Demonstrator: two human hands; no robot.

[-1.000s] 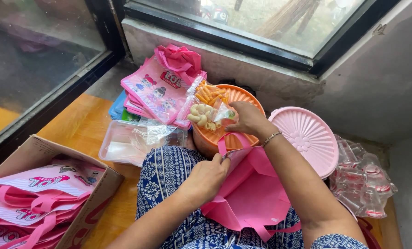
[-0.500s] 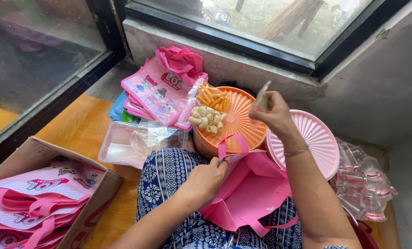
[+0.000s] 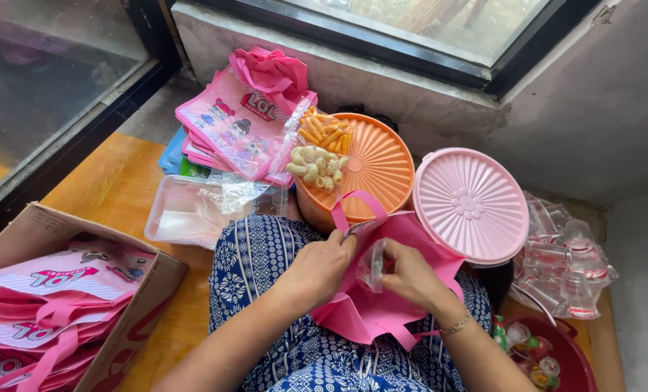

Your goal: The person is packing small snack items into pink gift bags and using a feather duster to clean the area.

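Both hands meet over a pink fabric bag [image 3: 382,305] that lies on the person's lap. Left hand [image 3: 322,263], with the forearm coming up from the lower left, is curled with its fingers pinched shut on the bag's upper edge, just below the bag's handle loop [image 3: 357,203]. Right hand [image 3: 409,276], its forearm rising from the lower right and a thin bracelet at the wrist, is closed around a small clear plastic packet [image 3: 373,263], thumb and fingers pressing it at the bag's mouth, almost touching the left hand's knuckles.

Far to the left of the grip stands a cardboard box [image 3: 132,319] holding stacked pink printed bags [image 3: 41,290]. Up and left of the hands lies a clear plastic tray [image 3: 186,221] with crumpled film on it, and beyond that a pile of pink printed bags [image 3: 237,120] leaning toward the wall under the window. Directly above the hands sits an orange ribbed container [image 3: 371,163] with packets of snacks [image 3: 315,156] resting on its lid. Just right of the grip, touching the bag, is a pink ribbed lid [image 3: 473,203]. Farther right lies a heap of clear plastic cups [image 3: 563,261], and below it a red bowl [image 3: 567,356] of small wrapped sweets.
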